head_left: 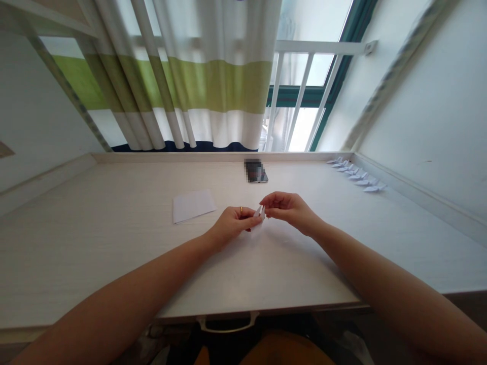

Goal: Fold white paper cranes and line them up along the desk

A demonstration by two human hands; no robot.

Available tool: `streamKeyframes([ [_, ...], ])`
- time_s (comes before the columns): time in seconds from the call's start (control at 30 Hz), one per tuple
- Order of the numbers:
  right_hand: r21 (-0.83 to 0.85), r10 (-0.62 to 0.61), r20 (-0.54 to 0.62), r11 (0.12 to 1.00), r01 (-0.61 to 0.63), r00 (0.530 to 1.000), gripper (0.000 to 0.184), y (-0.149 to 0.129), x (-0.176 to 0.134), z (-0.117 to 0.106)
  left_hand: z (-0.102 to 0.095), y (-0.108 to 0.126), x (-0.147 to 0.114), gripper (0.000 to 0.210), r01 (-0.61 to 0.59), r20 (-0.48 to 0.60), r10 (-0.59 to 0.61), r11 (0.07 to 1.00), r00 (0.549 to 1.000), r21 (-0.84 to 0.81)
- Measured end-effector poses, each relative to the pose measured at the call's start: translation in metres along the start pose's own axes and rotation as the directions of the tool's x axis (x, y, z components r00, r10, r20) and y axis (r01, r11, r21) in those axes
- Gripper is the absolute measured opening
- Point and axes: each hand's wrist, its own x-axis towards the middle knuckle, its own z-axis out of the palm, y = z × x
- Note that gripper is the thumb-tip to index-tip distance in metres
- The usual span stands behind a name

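Over the middle of the white desk, my left hand (236,223) pinches a small piece of folded white paper (259,215) between thumb and fingers. A gold ring shows on one finger of that hand. My right hand (287,207) meets the paper from the right, its thumb and fingertips closed at the pointed upper part. The paper stands upright with narrow points at its top. Its lower part is partly hidden by my left fingers, and the exact fold is too small to make out.
A stack of white paper sheets (194,205) lies left of my hands. Behind them is a dark phone (256,171), partly blurred. Several folded white paper cranes (357,175) stand in a row at the back right. A low rim and curtain (220,86) border the desk's far side.
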Motion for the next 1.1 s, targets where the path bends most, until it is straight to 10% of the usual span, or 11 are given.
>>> streamKeyframes([
  [0.4,-0.612,-0.339,0.157,0.704,0.361,0.928,0.008,-0.0057,-0.0043,-0.0035,-0.0002,-0.0027,-0.0005,0.025,-0.021,-0.008,0.022,0.995,1.000,0.093],
  [1.1,-0.648,-0.600,0.236,0.489,0.584,0.765,0.012,-0.0018,-0.0059,-0.0011,0.0087,0.0012,-0.0021,0.029,-0.074,-0.091,0.058,0.981,0.994,-0.180],
])
